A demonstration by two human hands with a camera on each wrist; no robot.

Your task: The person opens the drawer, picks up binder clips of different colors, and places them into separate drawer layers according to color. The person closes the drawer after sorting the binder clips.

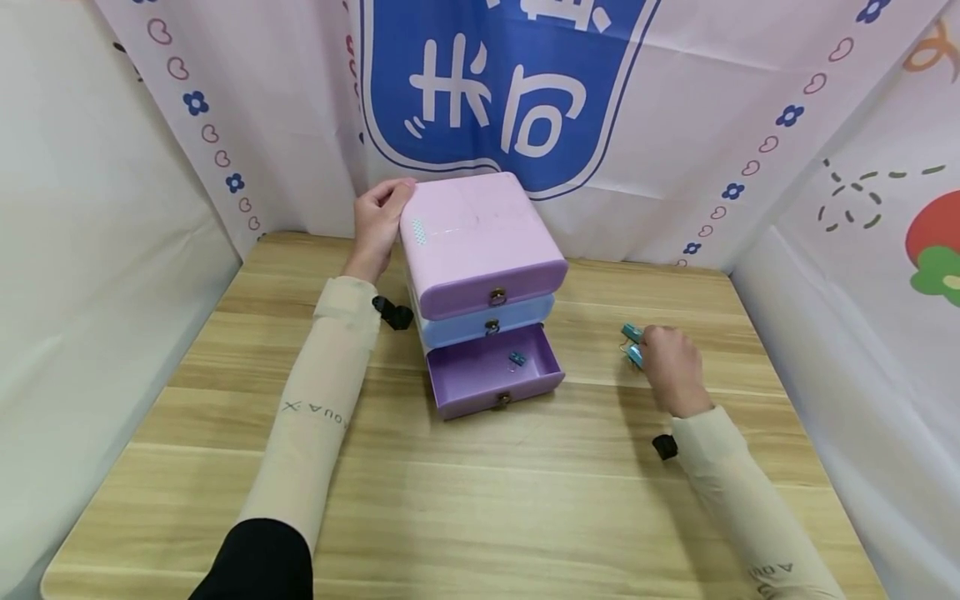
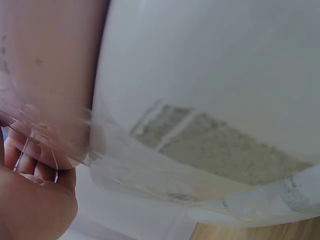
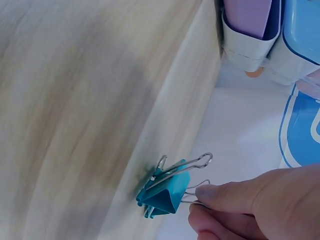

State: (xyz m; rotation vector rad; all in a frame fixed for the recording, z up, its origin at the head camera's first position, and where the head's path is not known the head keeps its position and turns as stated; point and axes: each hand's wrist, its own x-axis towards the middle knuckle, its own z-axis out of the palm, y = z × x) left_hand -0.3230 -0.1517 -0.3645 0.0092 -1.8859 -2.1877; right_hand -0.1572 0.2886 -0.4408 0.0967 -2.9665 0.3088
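A small drawer unit [image 1: 480, 225] with a pink top stands on the table. Its bottom purple drawer [image 1: 468, 375] is pulled out, with one dark teal binder clip [image 1: 517, 357] lying inside. My left hand [image 1: 378, 225] grips the unit's back left corner, partly hidden behind it. In the left wrist view, that hand [image 2: 40, 200] curls at the unit's edge, with thin shiny lines across the fingers. To the right of the unit, my right hand [image 1: 672, 367] pinches the wire handle of a teal binder clip [image 3: 170, 192]. A second teal clip [image 1: 632, 332] is close beside it.
The wooden table [image 1: 480, 517] extends in front of the unit. A patterned white cloth with a blue emblem [image 1: 502, 92] hangs right behind it, and white cloth walls stand at both sides. The blue middle drawer [image 1: 487, 323] is closed or nearly so.
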